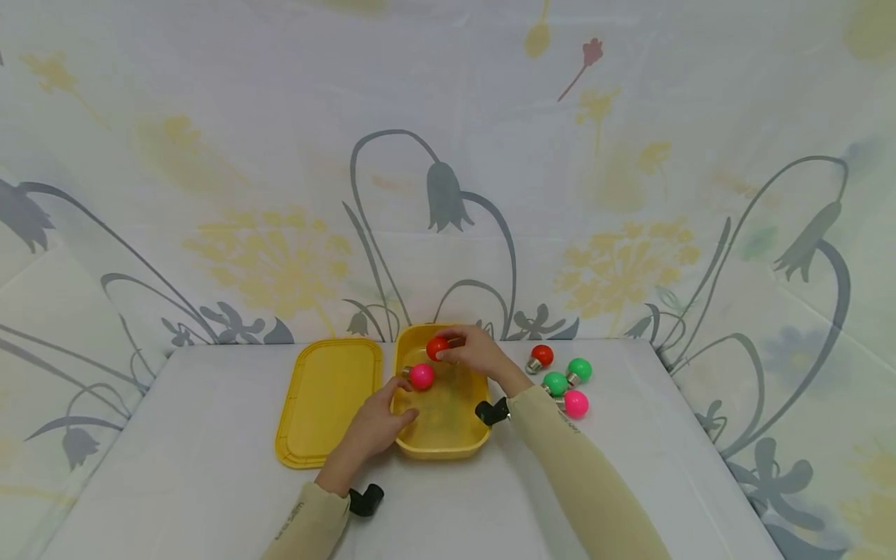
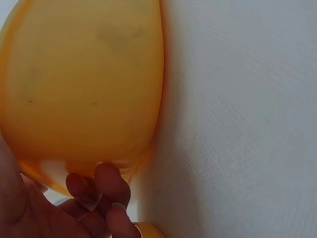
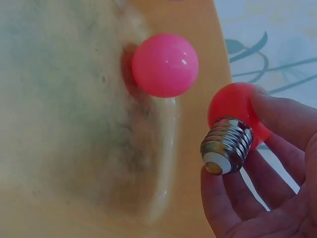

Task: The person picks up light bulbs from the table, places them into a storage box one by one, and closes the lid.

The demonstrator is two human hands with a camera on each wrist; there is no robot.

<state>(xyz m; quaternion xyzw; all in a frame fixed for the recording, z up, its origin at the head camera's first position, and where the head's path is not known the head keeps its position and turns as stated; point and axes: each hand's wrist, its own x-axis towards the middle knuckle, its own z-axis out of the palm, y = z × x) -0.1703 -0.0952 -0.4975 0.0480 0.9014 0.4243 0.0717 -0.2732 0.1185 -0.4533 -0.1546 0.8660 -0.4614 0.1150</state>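
Floral backdrop (image 1: 280, 117) rises behind the tub, across the whole back. White counter (image 1: 189, 467) under the tub, reaching out on both sides. Yellow tub (image 1: 444, 453) itself: upright, uncovered, hands at it. Yellow lid (image 1: 332, 400) lies flat just left of the tub. Tan sleeves (image 1: 581, 474) come in from the near side of the tub, a black wrist device (image 1: 367, 500) in front of the tub's near left corner, another at its right rim. Left hand (image 1: 378, 424) is at the tub's left wall, partly closed, thumb over the rim inside, some fingers curled against the outside; holds the tub only. Right hand (image 1: 476, 350) is above the tub's far part, thumb and fingers closed round the red bulb (image 3: 235, 111), metal screw base exposed. Pink bulb (image 1: 421, 376) lies inside the tub near its left wall, close to the left fingertips; contact with them unclear. Right of the tub, a loose group: second red bulb (image 1: 542, 355) farthest back, two green bulbs (image 1: 579, 369) in the middle, second pink bulb (image 1: 576, 404) nearest the front, all with metal bases.
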